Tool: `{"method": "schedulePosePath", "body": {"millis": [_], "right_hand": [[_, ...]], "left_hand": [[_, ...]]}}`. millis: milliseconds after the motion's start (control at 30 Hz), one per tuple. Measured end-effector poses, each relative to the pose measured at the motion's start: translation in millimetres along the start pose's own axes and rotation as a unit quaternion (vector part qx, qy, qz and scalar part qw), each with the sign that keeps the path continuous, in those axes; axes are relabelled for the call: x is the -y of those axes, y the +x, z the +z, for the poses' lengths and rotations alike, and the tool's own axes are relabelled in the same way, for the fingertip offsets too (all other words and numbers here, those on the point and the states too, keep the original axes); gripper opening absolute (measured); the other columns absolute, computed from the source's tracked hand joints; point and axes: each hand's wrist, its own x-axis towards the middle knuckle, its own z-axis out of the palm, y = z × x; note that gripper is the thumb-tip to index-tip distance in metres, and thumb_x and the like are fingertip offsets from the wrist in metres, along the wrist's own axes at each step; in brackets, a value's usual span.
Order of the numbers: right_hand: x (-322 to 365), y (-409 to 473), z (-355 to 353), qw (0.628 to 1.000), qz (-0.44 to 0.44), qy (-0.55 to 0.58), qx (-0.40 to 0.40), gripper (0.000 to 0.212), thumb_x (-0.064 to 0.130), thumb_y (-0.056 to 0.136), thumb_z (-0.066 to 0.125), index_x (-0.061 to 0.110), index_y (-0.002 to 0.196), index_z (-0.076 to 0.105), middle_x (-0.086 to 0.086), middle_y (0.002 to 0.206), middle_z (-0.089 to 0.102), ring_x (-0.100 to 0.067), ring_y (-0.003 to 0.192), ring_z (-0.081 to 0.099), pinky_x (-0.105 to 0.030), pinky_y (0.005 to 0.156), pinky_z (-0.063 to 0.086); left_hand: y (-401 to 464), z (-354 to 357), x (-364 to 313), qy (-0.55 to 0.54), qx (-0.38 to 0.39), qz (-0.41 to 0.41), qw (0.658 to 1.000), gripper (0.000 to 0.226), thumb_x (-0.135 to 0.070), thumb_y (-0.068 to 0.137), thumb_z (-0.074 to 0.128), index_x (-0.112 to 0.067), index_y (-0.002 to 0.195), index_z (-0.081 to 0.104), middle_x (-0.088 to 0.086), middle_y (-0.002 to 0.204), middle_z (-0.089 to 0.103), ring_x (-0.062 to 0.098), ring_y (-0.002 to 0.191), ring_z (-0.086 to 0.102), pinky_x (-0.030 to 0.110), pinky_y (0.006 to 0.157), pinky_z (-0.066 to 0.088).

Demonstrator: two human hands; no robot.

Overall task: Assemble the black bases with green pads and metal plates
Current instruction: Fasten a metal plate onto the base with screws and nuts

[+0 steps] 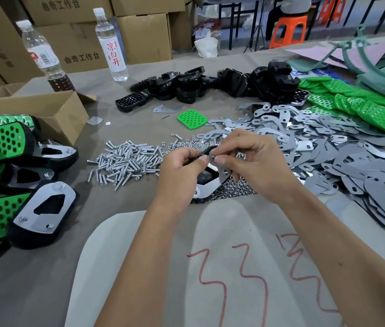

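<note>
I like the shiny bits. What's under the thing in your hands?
Under the black base with its metal plate lies a heap of small shiny nuts on the table. Whatever sits directly beneath the base and hands is covered.

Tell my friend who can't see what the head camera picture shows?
Two hands, left hand and right hand, hold a black base with a metal plate above a pile of screws. Finished green-padded pieces lie left; loose metal plates lie right.

Stacked cardboard boxes (73, 43) behind a grey-covered table (120, 74); further back, an orange plastic stool (289, 29) beside dark-legged tables (233, 22).
</note>
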Motion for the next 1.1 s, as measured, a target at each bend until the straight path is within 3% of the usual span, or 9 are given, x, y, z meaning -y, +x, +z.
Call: {"method": "schedulePosePath", "body": {"millis": [100, 267, 400, 567, 833, 1100], "right_hand": [[-0.8, -0.6, 1.3, 1.0, -0.004, -0.011, -0.022, 0.012, 0.003, 0.08, 0.086, 0.012, 0.086, 0.08, -0.017, 0.084, 0.064, -0.02, 0.061, 0.054, -0.032, 0.043, 0.048], [-1.1, -1.9, 3.1, 0.999, -0.008, -0.042, -0.033, 0.019, 0.009, 0.076, 0.091, 0.017, 0.081, 0.075, -0.006, 0.077, 0.066, -0.018, 0.061, 0.053, -0.028, 0.043, 0.047], [-1.4, -2.2, 3.5, 0.998, 0.008, -0.048, -0.033, 0.016, 0.008, 0.078, 0.089, 0.014, 0.085, 0.075, -0.002, 0.076, 0.065, -0.019, 0.064, 0.055, -0.026, 0.047, 0.049], [-0.3, -1.2, 4.6, 0.999, -0.005, -0.047, -0.023, 0.015, 0.0, 0.081, 0.084, 0.008, 0.093, 0.08, -0.01, 0.086, 0.066, -0.03, 0.069, 0.058, -0.02, 0.056, 0.049], [-3.2, -1.8, 4.5, 0.998, 0.014, -0.034, -0.041, 0.013, 0.004, 0.078, 0.088, 0.007, 0.088, 0.079, 0.002, 0.078, 0.067, -0.018, 0.064, 0.056, -0.021, 0.053, 0.049], [-5.6, 0.0, 2.7, 0.999, 0.004, -0.03, -0.013, 0.019, -0.001, 0.086, 0.08, 0.017, 0.094, 0.082, -0.005, 0.087, 0.065, -0.016, 0.068, 0.058, -0.026, 0.049, 0.05]], "left_hand": [[0.3, 1.0, 1.2, -0.001, -0.002, 0.001, 1.0, 0.009, -0.008, 0.097, 0.065, -0.007, 0.092, 0.072, 0.008, 0.081, 0.07, 0.018, 0.073, 0.062, 0.033, 0.072, 0.048], [0.9, 2.6, 2.3, 0.001, -0.002, -0.004, 1.0, 0.01, -0.007, 0.098, 0.063, -0.008, 0.092, 0.071, 0.006, 0.077, 0.07, 0.012, 0.064, 0.062, 0.02, 0.061, 0.049], [1.8, 2.8, 2.3, 0.003, -0.006, -0.012, 1.0, 0.01, -0.007, 0.099, 0.062, -0.007, 0.093, 0.07, 0.007, 0.077, 0.069, 0.014, 0.065, 0.06, 0.022, 0.059, 0.048], [3.0, 2.0, 3.2, 0.007, -0.009, -0.02, 1.0, 0.012, -0.008, 0.099, 0.061, -0.001, 0.1, 0.071, 0.015, 0.081, 0.068, 0.02, 0.069, 0.06, 0.031, 0.064, 0.043], [4.3, 2.7, 6.0, 0.02, -0.012, -0.005, 1.0, 0.01, -0.009, 0.098, 0.064, -0.002, 0.096, 0.071, 0.01, 0.076, 0.069, 0.014, 0.064, 0.06, 0.019, 0.058, 0.047], [4.5, 1.9, 5.8, 0.009, -0.015, -0.015, 1.0, 0.012, -0.006, 0.099, 0.061, 0.0, 0.095, 0.071, 0.012, 0.075, 0.067, 0.012, 0.06, 0.058, 0.016, 0.054, 0.046]]}}
